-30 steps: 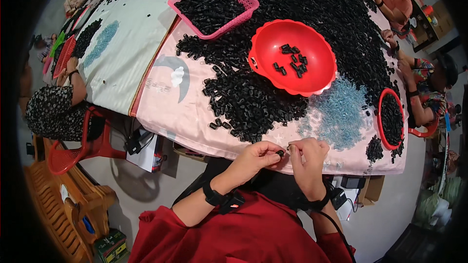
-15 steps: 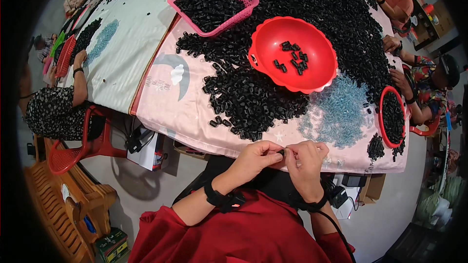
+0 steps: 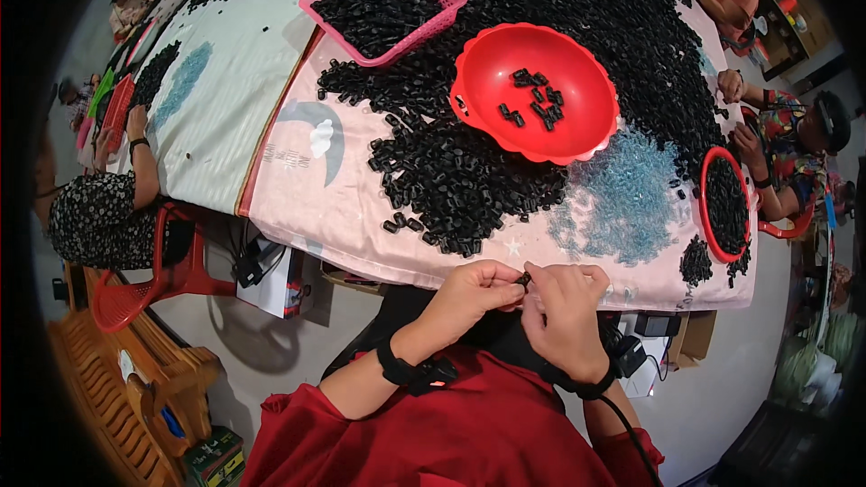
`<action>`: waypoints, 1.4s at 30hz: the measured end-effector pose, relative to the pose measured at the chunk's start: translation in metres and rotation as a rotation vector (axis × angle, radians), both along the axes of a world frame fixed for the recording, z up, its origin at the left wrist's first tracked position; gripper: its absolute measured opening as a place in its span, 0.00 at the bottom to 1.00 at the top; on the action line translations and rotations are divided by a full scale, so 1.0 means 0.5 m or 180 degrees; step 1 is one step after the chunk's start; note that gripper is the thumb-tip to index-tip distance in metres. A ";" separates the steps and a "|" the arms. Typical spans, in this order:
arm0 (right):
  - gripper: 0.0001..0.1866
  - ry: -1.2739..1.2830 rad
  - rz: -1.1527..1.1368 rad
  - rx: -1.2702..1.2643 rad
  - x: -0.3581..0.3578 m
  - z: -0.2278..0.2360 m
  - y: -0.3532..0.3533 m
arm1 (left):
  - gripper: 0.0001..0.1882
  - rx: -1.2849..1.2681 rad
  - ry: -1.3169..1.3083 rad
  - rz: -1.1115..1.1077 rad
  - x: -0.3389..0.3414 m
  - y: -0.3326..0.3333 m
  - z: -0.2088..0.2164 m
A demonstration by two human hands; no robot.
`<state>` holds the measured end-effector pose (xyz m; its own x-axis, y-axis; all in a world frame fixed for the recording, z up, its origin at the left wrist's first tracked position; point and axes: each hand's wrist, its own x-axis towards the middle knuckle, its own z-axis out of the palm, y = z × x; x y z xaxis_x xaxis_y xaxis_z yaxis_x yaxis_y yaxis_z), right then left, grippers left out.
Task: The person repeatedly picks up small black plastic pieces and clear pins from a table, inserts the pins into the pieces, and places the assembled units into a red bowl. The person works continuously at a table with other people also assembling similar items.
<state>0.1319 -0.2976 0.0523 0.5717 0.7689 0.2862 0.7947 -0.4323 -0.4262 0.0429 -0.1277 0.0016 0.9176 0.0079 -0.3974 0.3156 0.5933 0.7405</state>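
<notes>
Just off the table's near edge my hands meet at a small black plastic piece. The thumb and forefinger of my left hand pinch it. My right hand has its fingers curled against the same piece from the other side; what lies between them is hidden. Ahead is a heap of loose black plastic pieces. Right of that heap spreads a pile of tiny clear bluish pieces. Behind both, a red scalloped bowl holds several black pieces.
A pink basket full of black pieces stands at the back left. Black pieces cover the far table. At right lies a red-rimmed basket. Other people sit on both sides, one by a red chair. A wooden bench is at lower left.
My right hand has shifted slightly, its thumb lower and its forefinger raised at the black piece. My left hand keeps its pinch. The view has tilted a little.
</notes>
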 end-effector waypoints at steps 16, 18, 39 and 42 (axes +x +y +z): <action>0.23 -0.0669 -0.0017 -0.0200 -0.022 -0.005 -0.006 | 0.07 -0.0216 0.0288 -0.0157 0.006 0.002 0.009; 0.22 -0.0741 -0.0037 -0.0225 -0.023 -0.004 -0.006 | 0.07 -0.0201 0.0312 -0.0138 0.003 0.001 0.010; 0.13 -0.0640 0.0478 0.0077 -0.017 -0.008 -0.015 | 0.14 -0.0599 0.0237 -0.0570 -0.014 0.001 -0.006; 0.13 -0.0660 0.0515 0.0095 -0.024 -0.017 -0.017 | 0.14 -0.0546 0.0147 -0.0611 -0.017 -0.003 -0.017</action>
